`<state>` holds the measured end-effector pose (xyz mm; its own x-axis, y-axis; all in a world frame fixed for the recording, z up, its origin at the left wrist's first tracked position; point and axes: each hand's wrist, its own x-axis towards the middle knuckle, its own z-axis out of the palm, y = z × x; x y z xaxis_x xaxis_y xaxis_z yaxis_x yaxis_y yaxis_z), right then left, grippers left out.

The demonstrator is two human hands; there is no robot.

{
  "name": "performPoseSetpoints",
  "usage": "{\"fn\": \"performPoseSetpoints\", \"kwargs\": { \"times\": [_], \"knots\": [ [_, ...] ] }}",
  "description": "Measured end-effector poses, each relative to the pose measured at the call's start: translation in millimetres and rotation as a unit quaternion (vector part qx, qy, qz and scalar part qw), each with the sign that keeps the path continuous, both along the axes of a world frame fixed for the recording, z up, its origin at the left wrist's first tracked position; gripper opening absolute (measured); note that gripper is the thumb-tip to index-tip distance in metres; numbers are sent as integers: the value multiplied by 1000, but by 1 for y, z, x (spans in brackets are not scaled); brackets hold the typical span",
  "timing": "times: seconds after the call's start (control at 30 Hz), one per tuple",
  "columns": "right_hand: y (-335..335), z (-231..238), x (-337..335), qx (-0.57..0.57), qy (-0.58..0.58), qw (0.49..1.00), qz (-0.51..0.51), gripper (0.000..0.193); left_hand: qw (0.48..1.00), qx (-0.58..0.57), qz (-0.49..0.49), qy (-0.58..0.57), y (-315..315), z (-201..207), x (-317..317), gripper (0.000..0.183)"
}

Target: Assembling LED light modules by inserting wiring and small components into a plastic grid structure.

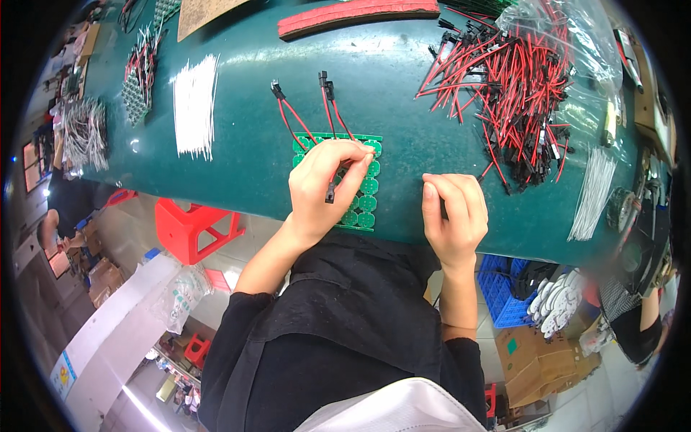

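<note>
A green circuit board panel (pixel 367 201) of small round units lies at the table's near edge in front of me. My left hand (pixel 324 180) is over it, thumb and fingers pinched near its upper right part. From under that palm a black connector (pixel 330 193) on a short red and black wire sticks out; its other end is hidden in my fingers. Beyond the hand, wire leads with black connectors (pixel 325 85) rise from the panel's far edge. Right of the panel, my right hand (pixel 455 216) is held with thumb and fingertips together; anything between them is too small to make out.
A large pile of red and black connector leads (pixel 522 93) lies at the right beside a clear plastic bag (pixel 576 43). White wires (pixel 196 108) are bundled left, more (pixel 594 194) far right. A red strip (pixel 360 16) lies at the back. A red stool (pixel 191 230) stands below.
</note>
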<state>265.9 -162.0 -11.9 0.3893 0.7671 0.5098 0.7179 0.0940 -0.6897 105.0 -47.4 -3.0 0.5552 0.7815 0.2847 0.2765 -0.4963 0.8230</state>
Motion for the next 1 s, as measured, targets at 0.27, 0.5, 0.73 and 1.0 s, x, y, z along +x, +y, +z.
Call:
{"fn": "performPoseSetpoints", "kwargs": {
  "times": [0.27, 0.5, 0.73, 1.0],
  "knots": [
    [1, -1, -1, 0, 19, 1000, 5, 12, 999, 31, -10, 8, 1, 0, -1, 15],
    [1, -1, 0, 6, 29, 1000, 3, 12, 999, 33, -11, 23, 1, 2, 1, 15],
    [-4, 1, 5, 3, 27, 1000, -1, 13, 998, 60, -10, 29, -4, 0, 8, 16],
    [-24, 19, 29, 3, -25, 995, -97, 14, 989, 95, 60, 93, -5, -3, 13, 32]
  ]
}}
